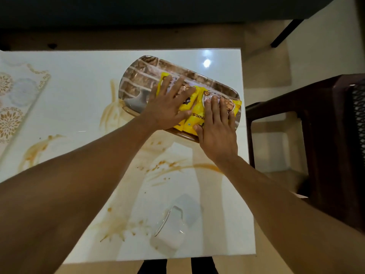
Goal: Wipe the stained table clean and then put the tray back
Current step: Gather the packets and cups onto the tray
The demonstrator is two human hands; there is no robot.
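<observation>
Here the tray (138, 76) sits at the upper right of the tabletop (79, 91), near its edge. Both hands, left hand (167, 107) and right hand (217, 131), press flat with straight fingers on yellow snack packets (194, 113). Pushing sideways could slide the tray off, or drag it through the brown stains (173, 167).

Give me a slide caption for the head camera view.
Both hands press flat on yellow snack packets in a tray on the stained table.

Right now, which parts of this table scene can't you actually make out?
- Head view: print on the yellow snack packets, covered by the left hand and right hand.
- Brown brick-patterned tray: near part hidden under packets and hands.
- Clear glass tumbler: blurred; contents unclear.
- Floral placemat: cut off at the left edge.
</observation>
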